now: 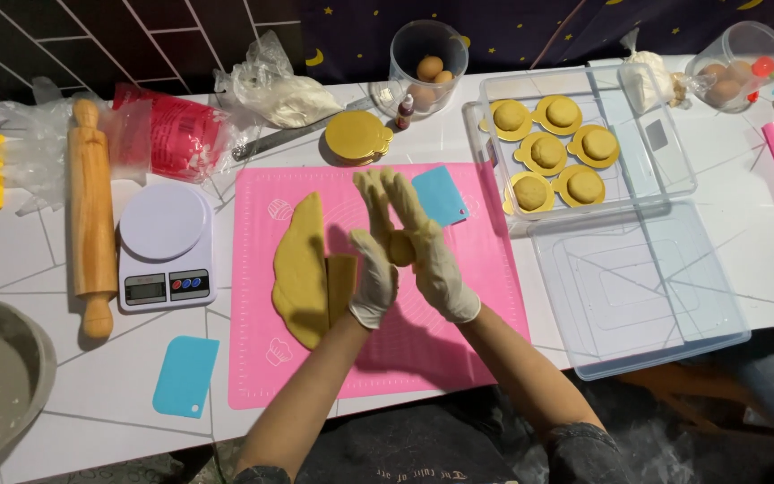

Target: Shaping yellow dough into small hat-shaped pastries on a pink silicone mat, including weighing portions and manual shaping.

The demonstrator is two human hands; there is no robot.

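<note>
A white tiled worktop with thin dark grout lines fills most of the frame. Along the upper left runs a dark tiled wall with pale joints. At upper right hangs a navy curtain printed with yellow moons and stars. Light is even and bright.
</note>
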